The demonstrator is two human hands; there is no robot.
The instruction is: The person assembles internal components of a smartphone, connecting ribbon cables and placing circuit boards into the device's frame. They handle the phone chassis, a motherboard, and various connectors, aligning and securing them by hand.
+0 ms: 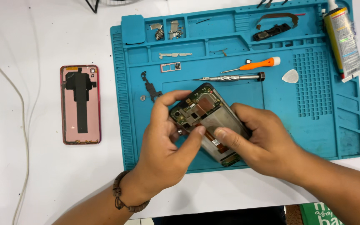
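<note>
Both hands meet over the front of the blue work mat [126, 83] on the white table [42, 175]. Far to the left lies a pink back cover [80, 104], inner side up, apart from the mat. Next, the left hand [163, 154], with a bead bracelet [119, 196] on the wrist, closes on the opened phone [205, 112]: forefinger over its upper edge, thumb pressing on the inner parts. To the right, the right hand [259, 141] grips the other side of the phone, its thumb almost touching the left thumb. I judge that the step is loosening or pressing a small part inside the phone; the next move calls for a gentle, exact fingertip push. Behind the hands lie a metal screwdriver [230, 77] and an orange screwdriver [255, 65], then a white pick [291, 76] and a glue tube [343, 41].
</note>
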